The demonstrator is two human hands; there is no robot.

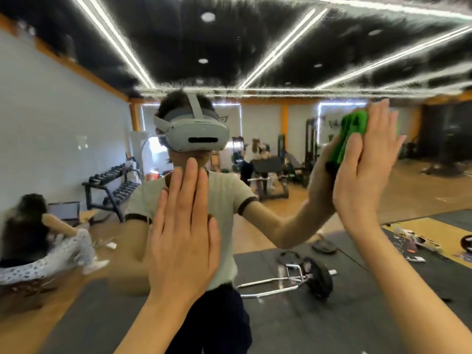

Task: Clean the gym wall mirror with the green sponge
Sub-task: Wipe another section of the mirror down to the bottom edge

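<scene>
The gym wall mirror (255,72) fills the whole view and reflects me and the room behind. A band of foam or residue runs across the glass at about head height. My right hand (365,169) presses the green sponge (351,131) flat against the glass at the upper right, fingers straight and close together. My left hand (184,226) lies flat on the mirror at centre-left, palm against the glass, holding nothing. Part of the sponge is hidden behind my right palm.
Reflected in the mirror: a barbell with plates (306,279) on black floor mats, a dumbbell rack (112,187) along the left wall, a seated person (33,238) at the lower left, weight machines (270,172) and other people further back.
</scene>
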